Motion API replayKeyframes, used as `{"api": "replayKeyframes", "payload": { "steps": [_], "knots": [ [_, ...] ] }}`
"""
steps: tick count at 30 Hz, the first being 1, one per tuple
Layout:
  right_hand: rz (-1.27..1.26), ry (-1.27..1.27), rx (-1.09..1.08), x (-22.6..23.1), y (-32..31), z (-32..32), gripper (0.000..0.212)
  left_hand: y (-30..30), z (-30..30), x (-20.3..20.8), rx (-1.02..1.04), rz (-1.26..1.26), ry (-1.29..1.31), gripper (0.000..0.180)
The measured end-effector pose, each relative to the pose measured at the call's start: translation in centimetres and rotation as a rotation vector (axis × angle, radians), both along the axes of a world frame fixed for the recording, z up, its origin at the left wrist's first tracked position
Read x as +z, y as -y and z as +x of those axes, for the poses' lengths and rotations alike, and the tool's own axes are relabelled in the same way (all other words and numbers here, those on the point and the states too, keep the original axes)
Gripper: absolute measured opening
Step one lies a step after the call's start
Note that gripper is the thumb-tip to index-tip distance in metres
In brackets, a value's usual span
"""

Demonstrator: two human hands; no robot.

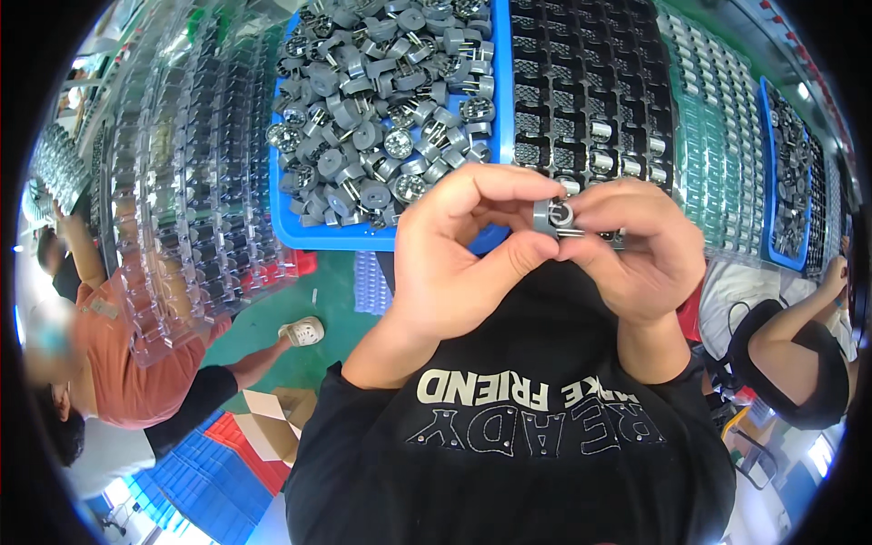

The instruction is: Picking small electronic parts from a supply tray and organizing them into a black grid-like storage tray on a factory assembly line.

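Observation:
Both my hands meet in front of my chest, over the near edge of the parts trays. Between the thumb and forefinger of my left hand (454, 245) is a small round grey part with metal pins (544, 218), held on its side. My right hand (643, 243) pinches at its pin side, where a small silver ring-like piece and thin pins show. Whether that ring is separate from the grey part I cannot tell. Behind my left hand, a blue bin (313, 239) is heaped with similar grey parts (363, 136).
A black compartment tray (590, 68) with several silver cylinders (599, 163) adjoins the bin. Clear plastic trays (200, 154) are at left, a green-tinted tray (722, 136) and another blue bin (779, 182) at right. Other people sit on both sides; an open carton (272, 422) is at lower left.

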State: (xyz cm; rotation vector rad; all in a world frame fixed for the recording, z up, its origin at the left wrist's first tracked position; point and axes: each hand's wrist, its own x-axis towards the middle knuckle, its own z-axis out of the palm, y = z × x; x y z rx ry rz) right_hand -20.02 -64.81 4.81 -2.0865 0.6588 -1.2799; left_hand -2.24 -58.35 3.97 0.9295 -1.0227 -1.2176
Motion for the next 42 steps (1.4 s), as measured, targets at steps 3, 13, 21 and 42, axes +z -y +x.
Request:
{"api": "replayKeyframes", "payload": {
  "steps": [3, 13, 21, 42],
  "knots": [
    [0.177, 0.034, 0.037, -0.2, 0.0, -0.2, 0.020, -0.6, -0.4, -0.5, 0.087, -0.061, 0.004, 0.040],
    [-0.051, -0.742, -0.181, -0.3, 4.9, -1.9, 0.007, -1.1, 6.0, 0.7, 0.386, 0.044, 1.523, 0.036],
    [0.056, -0.725, -0.227, 0.9, 7.8, -3.6, 0.021, -1.5, 9.2, 0.8, 0.307, 0.028, 1.589, 0.028],
    [0.240, -0.669, -0.435, -6.3, 21.5, -16.5, 0.014, -1.3, 12.7, 1.4, 0.095, -0.235, 1.466, 0.035]
  ]
}}
